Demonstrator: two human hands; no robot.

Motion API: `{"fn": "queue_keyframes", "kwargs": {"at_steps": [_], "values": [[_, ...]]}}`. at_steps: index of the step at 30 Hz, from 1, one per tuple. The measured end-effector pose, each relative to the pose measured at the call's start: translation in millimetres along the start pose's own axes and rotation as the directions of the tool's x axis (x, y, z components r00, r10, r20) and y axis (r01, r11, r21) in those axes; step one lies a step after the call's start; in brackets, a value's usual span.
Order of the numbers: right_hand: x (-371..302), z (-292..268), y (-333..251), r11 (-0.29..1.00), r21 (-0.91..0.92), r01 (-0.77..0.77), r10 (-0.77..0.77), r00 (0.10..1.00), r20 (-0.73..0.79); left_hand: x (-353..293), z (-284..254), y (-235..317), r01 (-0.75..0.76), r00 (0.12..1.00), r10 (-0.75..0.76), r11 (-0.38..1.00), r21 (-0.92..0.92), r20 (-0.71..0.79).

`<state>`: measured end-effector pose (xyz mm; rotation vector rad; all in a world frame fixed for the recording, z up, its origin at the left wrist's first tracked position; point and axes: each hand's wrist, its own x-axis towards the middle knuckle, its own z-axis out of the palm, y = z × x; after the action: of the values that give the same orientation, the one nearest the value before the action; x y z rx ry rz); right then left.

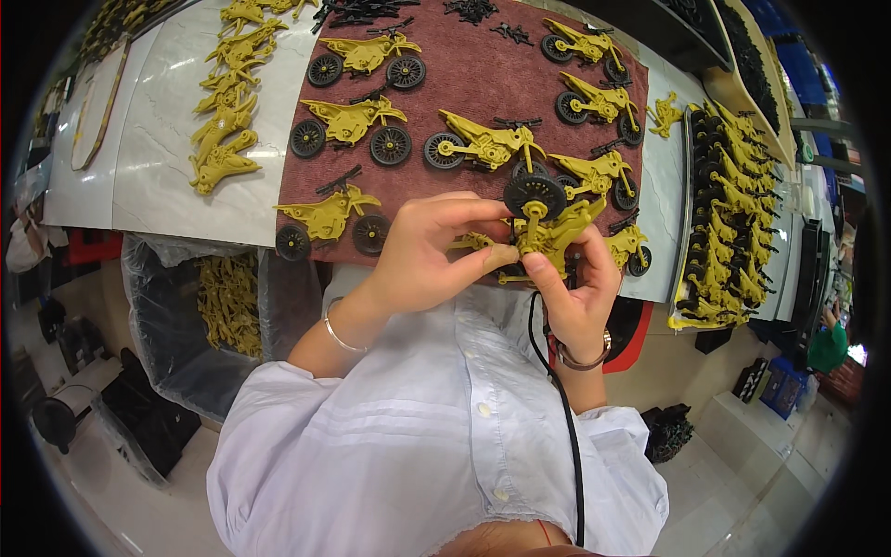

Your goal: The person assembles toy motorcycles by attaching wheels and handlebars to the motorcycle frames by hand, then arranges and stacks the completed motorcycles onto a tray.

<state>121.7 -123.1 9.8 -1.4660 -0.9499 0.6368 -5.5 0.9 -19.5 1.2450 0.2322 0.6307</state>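
A yellow toy motorcycle [568,227] with a black spoked wheel [535,196] is held up in front of my chest. My right hand [583,290] grips its body, thumb on the near side and fingers wrapped behind. The thumb and forefinger of my left hand [436,249] close on it beside the wheel; exactly which part they pinch is partly hidden. Just beyond my fingers, another toy motorcycle [487,141] lies on the brown-red towel [408,186]. More motorcycles with black wheels lie at its left, one of them a yellow motorcycle [327,215] near my left wrist.
Loose yellow body parts [225,125] form a column on the left tabletop. Black handlebar pieces [371,13] lie at the far edge. A tray of yellow and black parts [729,223] stands right. A plastic-lined bin [167,325] with yellow parts sits below left. A black cord [568,418] hangs down my shirt.
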Motion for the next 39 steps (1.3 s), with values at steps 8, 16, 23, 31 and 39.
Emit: {"fn": "queue_keyframes", "kwargs": {"at_steps": [8, 16, 23, 31, 39], "values": [[-5, -3, -6, 0.987, 0.085, -0.139, 0.137, 0.99, 0.03, 0, -1, 6, -0.001, 0.997, -0.01, 0.988, 0.158, 0.072], [-9, -3, 2, 0.996, -0.079, -0.039, 0.036, 0.998, -0.042, 6, 3, 9, -0.145, 0.989, 0.128, 0.919, 0.366, 0.071], [-9, 0, 2, 0.995, 0.008, -0.099, 0.099, 0.994, -0.053, 1, 10, 2, -0.022, 0.996, 0.032, 0.993, 0.119, -0.084], [-9, 3, 0, 0.994, 0.02, -0.107, 0.108, 0.992, -0.071, 5, 1, 14, 0.003, 0.998, -0.022, 0.958, 0.286, 0.063], [-10, 6, 1, 0.994, 0.076, -0.075, 0.082, 0.992, -0.095, 3, 2, 11, 0.092, 0.991, -0.11, 0.975, 0.203, 0.08]]}}
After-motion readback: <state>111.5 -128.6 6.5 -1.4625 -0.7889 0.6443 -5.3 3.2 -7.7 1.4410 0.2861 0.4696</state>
